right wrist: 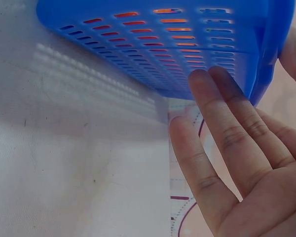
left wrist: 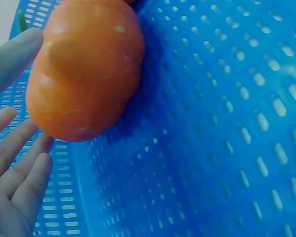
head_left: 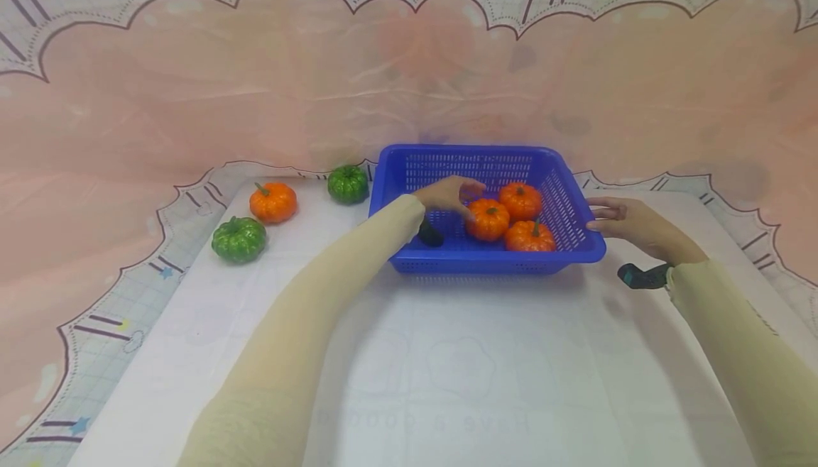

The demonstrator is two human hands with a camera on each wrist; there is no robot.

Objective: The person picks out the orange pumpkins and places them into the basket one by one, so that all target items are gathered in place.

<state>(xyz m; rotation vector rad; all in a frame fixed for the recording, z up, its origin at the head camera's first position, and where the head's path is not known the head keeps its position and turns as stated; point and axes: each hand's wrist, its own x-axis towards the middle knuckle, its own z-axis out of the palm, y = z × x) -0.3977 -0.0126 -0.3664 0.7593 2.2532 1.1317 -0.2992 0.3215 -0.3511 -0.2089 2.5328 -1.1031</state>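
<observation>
Inside a blue plastic basket [head_left: 498, 267] sit three orange pumpkins, among them the left one [head_left: 488, 219], the back one [head_left: 520, 201] and the front one [head_left: 530, 237]. My left hand [head_left: 447, 194] is over the basket beside the left pumpkin, fingers spread. In the left wrist view, the thumb tip meets the edge of an orange pumpkin [left wrist: 89, 74] and the other fingers lie close below it. At the basket's right rim is my right hand [head_left: 629, 222]. Its thumb touches the rim and its straight fingers [right wrist: 232, 133] lie along the outer wall.
Left of the basket on the white-covered table [head_left: 409, 353] are an orange pumpkin [head_left: 273, 203], a dark green pumpkin [head_left: 348, 184] and a lighter green pumpkin [head_left: 239, 240]. A patterned pink cloth [head_left: 319, 98] rises behind. Dark wrist cameras show by both wrists.
</observation>
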